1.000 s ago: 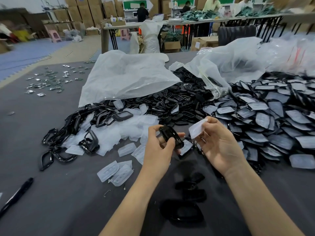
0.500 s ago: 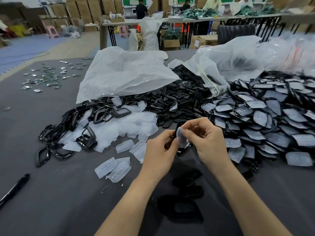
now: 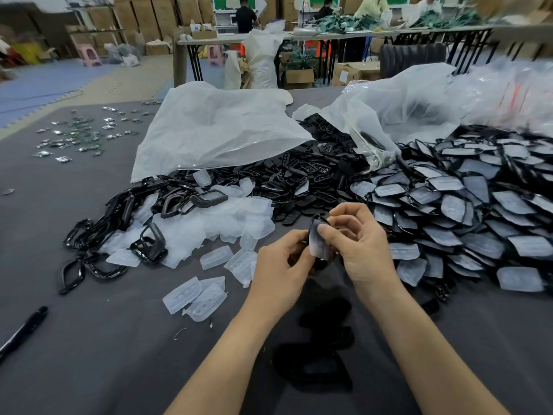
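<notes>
Over grey table point(image 3: 89, 354), right hand point(image 3: 363, 250) has pressed clear insert point(image 3: 317, 242) onto black frame point(image 3: 319, 264).

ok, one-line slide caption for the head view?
Left hand and right hand hold a translucent insert against a black frame over a grey table.

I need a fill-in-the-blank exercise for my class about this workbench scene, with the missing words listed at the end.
1. The left hand grips a frame whose colour is ____.
2. The right hand pinches a translucent pad against that ____.
3. The pen lies on the table to the ____ of both hands.
4. The pile of pad-fitted frames lies to the ____ of both hands.
Missing words: black; frame; left; right.
</notes>
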Tool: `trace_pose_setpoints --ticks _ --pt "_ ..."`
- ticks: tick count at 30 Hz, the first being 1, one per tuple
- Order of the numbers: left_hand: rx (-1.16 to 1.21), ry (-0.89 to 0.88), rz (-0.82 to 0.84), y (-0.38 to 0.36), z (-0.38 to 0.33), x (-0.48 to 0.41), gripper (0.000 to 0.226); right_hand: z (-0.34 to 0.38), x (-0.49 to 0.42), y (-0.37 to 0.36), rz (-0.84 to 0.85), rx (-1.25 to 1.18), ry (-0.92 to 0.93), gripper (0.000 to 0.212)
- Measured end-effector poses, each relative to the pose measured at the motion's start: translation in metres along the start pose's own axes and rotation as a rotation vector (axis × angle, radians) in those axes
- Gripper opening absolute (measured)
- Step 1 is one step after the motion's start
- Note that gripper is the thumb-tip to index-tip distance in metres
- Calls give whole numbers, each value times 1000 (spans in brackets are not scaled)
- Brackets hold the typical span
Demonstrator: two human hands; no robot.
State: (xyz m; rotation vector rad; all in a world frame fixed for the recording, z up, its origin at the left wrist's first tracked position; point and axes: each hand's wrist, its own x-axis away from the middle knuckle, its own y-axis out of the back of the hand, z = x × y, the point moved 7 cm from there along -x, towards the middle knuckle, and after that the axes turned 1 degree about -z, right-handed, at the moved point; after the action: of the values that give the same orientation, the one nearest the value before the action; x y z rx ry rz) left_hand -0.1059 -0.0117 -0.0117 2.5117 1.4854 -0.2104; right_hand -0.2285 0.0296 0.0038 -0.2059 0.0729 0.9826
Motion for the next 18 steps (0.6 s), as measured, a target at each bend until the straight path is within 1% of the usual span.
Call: trace_pose_setpoints --ticks 2,7,10,15,17,18 --pt "1 -13 7 0 -2 1 14 -6 -1 -1 28 -110 -88 23" --pt "-30 -25 35 -1 -5 2 20 -10 -2 -2 92 -117 -179 18" --pt "-74 -43 36 1 -7 0 20 -9 -4 0 128 -70 -174 18" --pt "-22 5 33 3 -1 1 18 -11 -4 0 153 -45 -195 18" --pt "29 30 45 3 1 2 24 -14 -3 -1 161 -17 -203 19" --pt "95 53 49 2 2 2 27 -14 -3 -1 164 7 -200 20"
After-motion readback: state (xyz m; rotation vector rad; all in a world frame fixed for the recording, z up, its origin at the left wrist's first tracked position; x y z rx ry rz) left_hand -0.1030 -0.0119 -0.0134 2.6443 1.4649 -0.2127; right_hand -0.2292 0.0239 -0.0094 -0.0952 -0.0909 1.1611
